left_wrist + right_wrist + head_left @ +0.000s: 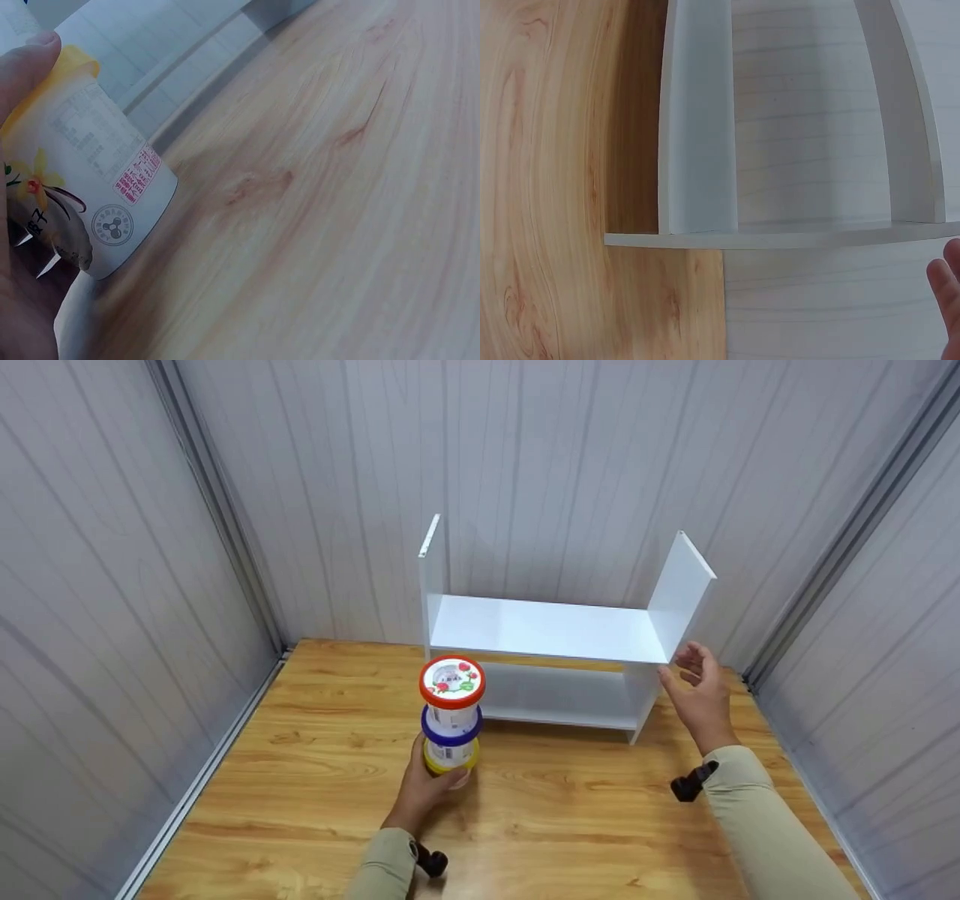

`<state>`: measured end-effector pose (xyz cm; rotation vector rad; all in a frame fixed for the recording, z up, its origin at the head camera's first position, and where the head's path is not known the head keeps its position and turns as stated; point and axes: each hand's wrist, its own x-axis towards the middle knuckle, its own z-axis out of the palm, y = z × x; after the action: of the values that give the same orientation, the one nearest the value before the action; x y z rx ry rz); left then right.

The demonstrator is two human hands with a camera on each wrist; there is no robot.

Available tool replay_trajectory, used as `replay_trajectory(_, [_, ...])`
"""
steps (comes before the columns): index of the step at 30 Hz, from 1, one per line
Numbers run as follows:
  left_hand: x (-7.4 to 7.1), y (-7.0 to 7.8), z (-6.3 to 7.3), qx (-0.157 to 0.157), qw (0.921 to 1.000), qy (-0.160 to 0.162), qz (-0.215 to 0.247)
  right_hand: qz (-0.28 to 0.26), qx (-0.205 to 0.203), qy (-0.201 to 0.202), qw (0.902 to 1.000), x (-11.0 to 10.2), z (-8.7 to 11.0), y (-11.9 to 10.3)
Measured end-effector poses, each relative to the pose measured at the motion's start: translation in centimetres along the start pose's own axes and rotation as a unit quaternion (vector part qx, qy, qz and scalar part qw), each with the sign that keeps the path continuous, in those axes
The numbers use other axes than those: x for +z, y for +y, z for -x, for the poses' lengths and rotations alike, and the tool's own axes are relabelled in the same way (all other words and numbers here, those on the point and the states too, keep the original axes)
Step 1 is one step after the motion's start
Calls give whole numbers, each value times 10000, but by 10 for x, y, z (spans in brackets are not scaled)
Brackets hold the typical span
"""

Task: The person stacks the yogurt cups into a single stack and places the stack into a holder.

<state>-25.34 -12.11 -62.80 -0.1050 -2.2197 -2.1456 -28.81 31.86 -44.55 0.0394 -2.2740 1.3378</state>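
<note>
My left hand [424, 789] grips the lowest of three stacked paper tubs, a yellow-lidded tub [112, 180] with a vanilla flower print. On it stands a blue-lidded tub [451, 726], and on top a red-lidded tub [452, 682] with berries on its white lid. The stack is upright, in front of the left end of a white two-tier shelf [547, 630]. At the shelf's right side panel [681, 592] is my right hand [703, 697], its fingers loosely bent and holding nothing. In the right wrist view its fingertips [943, 277] come right up beside the panel.
The shelf stands on a wood-grain table [322, 780] near the pale back wall [360, 495]. Side walls rise at left and right. Each wrist wears a small black device [431, 861].
</note>
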Motion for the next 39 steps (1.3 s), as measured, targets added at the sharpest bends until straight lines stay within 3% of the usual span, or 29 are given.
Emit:
replay_trajectory(14, [3, 3, 0, -88, 9999, -45, -69, -361, 726, -77, 9967, 10, -16, 8])
replay_trajectory(22, [1, 4, 0, -180, 9998, -121, 45, -569, 1243, -95, 9906, 16, -24, 12])
replay_trajectory(33, [-3, 7, -1, -410, 9991, -114, -19, -1104, 1652, -109, 9800, 29, -33, 14])
replay_trajectory(39, [-5, 10, -1, -181, 9992, -152, -317, -1153, 1906, -166, 9747, 34, -35, 16])
